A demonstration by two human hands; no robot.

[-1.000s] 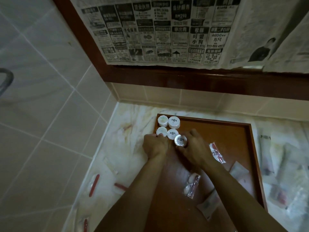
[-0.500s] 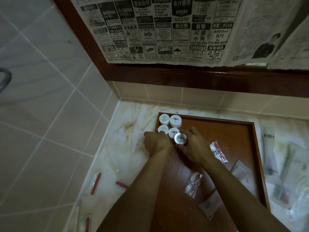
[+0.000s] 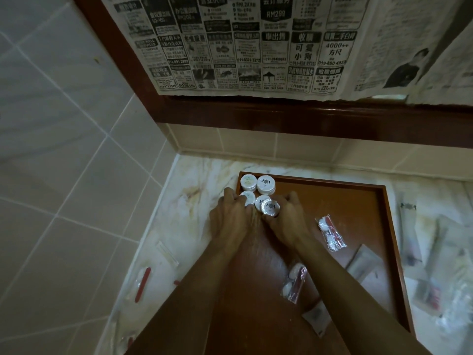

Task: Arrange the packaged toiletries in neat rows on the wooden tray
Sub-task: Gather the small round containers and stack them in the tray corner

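Pucks: small round white packs with a dark emblem on top, stacked in the tray's (image 3: 332,184) far left corner; two stacks at the back (image 3: 258,183), more just in front.
Top puck (image 3: 270,207): foil-rimmed, tilted, lying on the front right stack.
Right hand (image 3: 289,221): fingers curled round the top puck, pinching its edge.
Left hand (image 3: 230,219): fingers curled against the front left puck (image 3: 247,196); whether they grip it cannot be told.
Tray: red-brown wood with a raised rim, on the marble desk (image 3: 194,180).
Sachets: clear ones with red and white contents, one (image 3: 331,233) right of the right hand, one (image 3: 294,284) beside the right forearm; flat pale packets nearer the tray's right rim.
Desk: blurred packets right of the tray; a red stick pack (image 3: 142,284) to its left.
Wall: newspaper (image 3: 243,44) hung above.
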